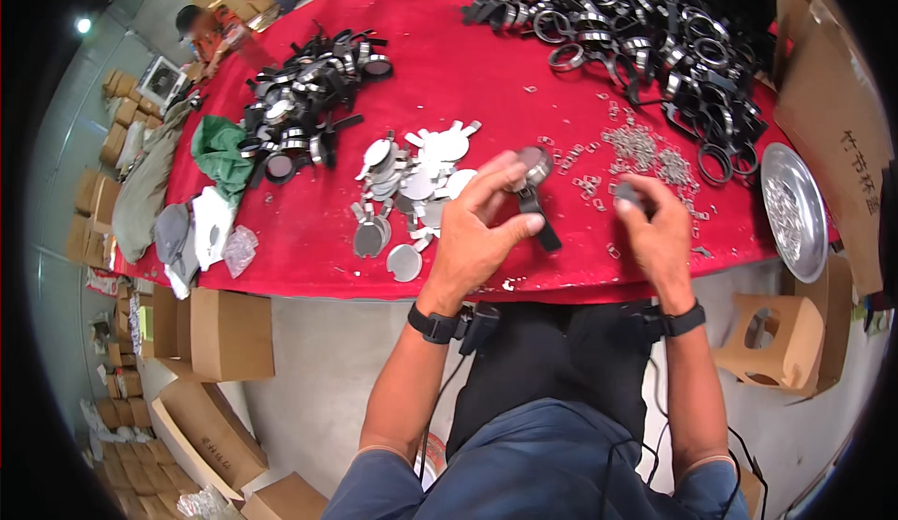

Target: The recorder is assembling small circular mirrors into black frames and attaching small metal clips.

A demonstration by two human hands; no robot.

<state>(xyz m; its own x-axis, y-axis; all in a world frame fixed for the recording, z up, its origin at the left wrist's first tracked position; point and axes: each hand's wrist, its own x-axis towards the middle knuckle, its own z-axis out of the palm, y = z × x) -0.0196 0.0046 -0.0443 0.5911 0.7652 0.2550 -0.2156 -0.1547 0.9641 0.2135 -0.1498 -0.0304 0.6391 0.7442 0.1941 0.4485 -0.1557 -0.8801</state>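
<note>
My left hand (472, 244) holds a round metal-rimmed cup lid (535, 165) with a black handle (546, 230) sticking out below. My right hand (660, 239) is bent over the table, a small dark piece (629, 195) at its fingertips; blur hides what kind it is. Left of my left hand lies a heap of flat silver discs with tabs (412, 176). Close beyond my right hand, small metal clips (636, 146) are scattered and piled on the red cloth (449, 62).
Black-and-silver ring parts form a heap (645, 34) at the far right and another (304, 99) at the left. A metal bowl (793, 211) of small clips sits at the right edge by a cardboard box (832, 137). Another person (210, 34) is at the table's far left.
</note>
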